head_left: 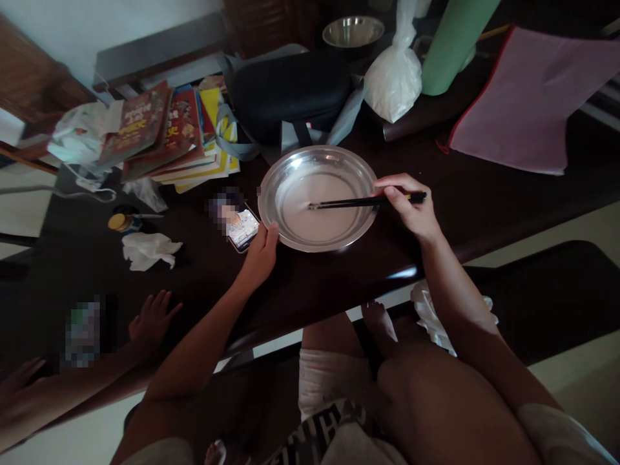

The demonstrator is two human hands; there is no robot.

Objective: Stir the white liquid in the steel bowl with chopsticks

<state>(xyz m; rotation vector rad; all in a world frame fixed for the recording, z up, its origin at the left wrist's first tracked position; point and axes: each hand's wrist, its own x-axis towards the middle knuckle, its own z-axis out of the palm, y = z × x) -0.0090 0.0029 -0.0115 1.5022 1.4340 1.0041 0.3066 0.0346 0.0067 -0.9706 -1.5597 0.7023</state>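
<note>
A wide steel bowl (317, 242) sits on the dark table, holding a pale, milky mixture (314, 194). My right hand (409, 203) is closed around a pair of black chopsticks (351, 203), and their tips dip into the mixture near its middle. At the bowl's lower left, my left hand (264, 252) grips the rim, with the thumb on top and the other fingers mostly hidden. Just left of that hand lies a phone (243, 229) with its screen lit.
Behind the bowl stand a black case (290, 90), a tied bag of white powder (394, 81), a green cylinder (455, 45) and another steel bowl (353, 32). Books (165, 132), crumpled tissue (149, 250) and a small jar (124, 223) lie left. Another person's hand (154, 316) rests nearby.
</note>
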